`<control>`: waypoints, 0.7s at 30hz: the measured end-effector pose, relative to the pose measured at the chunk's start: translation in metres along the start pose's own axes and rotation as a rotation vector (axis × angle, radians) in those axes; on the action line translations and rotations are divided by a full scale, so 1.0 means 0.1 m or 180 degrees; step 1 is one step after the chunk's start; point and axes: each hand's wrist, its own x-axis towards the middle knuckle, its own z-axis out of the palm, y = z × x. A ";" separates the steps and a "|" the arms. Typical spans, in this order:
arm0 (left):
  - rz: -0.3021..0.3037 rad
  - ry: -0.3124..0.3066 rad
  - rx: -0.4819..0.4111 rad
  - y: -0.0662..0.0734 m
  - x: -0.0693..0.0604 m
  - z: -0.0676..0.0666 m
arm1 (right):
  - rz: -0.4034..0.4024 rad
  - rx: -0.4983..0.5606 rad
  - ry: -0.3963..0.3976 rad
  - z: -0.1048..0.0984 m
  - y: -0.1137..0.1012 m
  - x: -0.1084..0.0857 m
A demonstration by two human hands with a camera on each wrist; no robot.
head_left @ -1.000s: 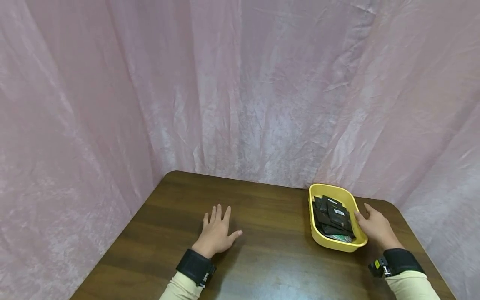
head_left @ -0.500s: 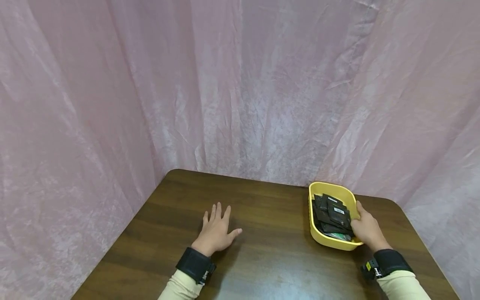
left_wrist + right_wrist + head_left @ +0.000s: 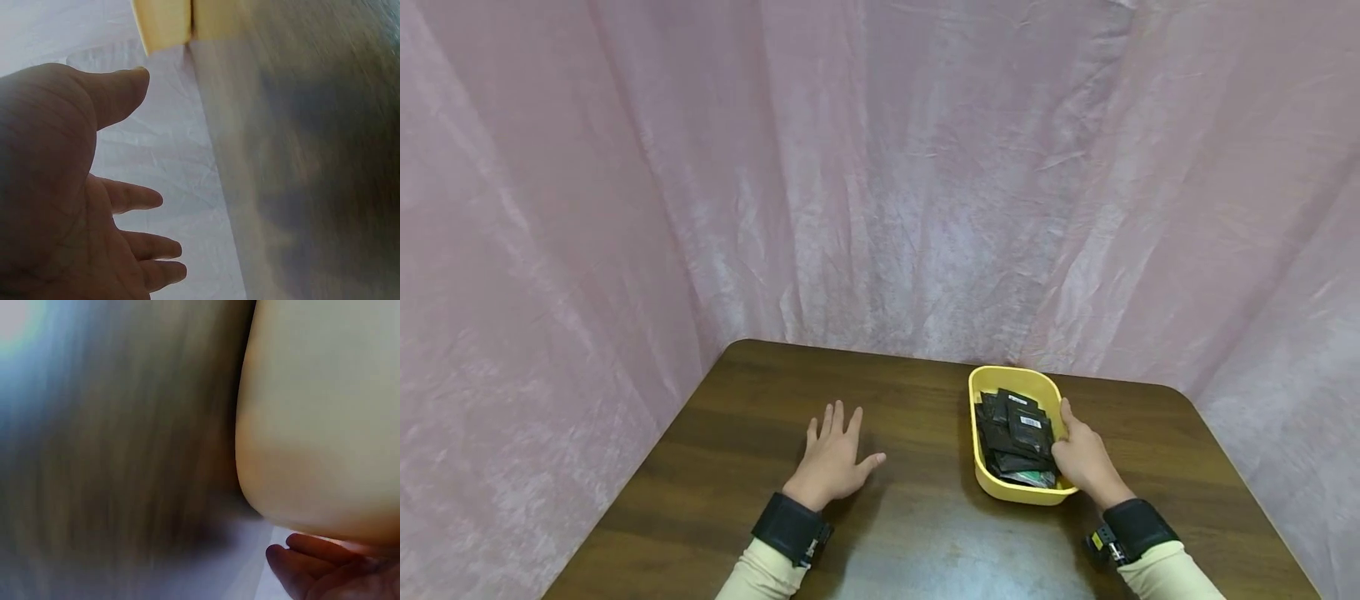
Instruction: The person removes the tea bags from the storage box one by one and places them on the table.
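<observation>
Biggest thing facing you is the pink curtain [image 3: 880, 208], just backdrop really; then comes the brown wood-grain table [image 3: 917, 433], and its glossy patch makes me think stuff would slide on it pretty easily. Your yellow plastic bin [image 3: 1018, 494] sits upright toward the far right part of that table; I'd guess it's light, fairly stiff and kinda slick, so nothing to baby. Your right hand [image 3: 1086, 458] has its right side, thumb over the rim and fingers along the outside wall, so that grip is clamped on the bin; honestly the rim is the spot I'd pick, near mid-side, though a one-sided hold might let it twist or tip if lifted. Your left hand [image 3: 833, 467] is well apart from it, fingers spread with nothing in them; can't tell if it's touching the wood. Inside, the black packets [image 3: 1030, 433] look thin and bendy, probably slippery on each other, so pinch those by an edge; smallest is the white label [image 3: 1031, 422] on one of them.
</observation>
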 end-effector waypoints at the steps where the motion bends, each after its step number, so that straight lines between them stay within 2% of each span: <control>1: 0.0002 -0.0009 -0.0008 0.00 -0.01 0.00 | -0.0030 -0.0024 0.0013 0.05 -0.04 -0.03; 7: -0.0003 -0.0051 -0.0046 0.02 -0.06 0.00 | -0.0069 -0.0013 0.0041 0.28 -0.29 -0.11; 14: 0.0141 -0.0064 -0.0086 0.14 -0.05 0.01 | -0.0024 -0.0021 0.0082 0.36 -0.37 -0.12; 17: 0.0279 0.0028 -0.0043 0.26 0.00 0.00 | -0.0042 -0.0050 0.0064 0.36 -0.36 -0.13; 21: 0.0527 0.0143 -0.0006 0.52 0.14 -0.04 | -0.0076 -0.0152 0.0093 0.34 -0.35 -0.14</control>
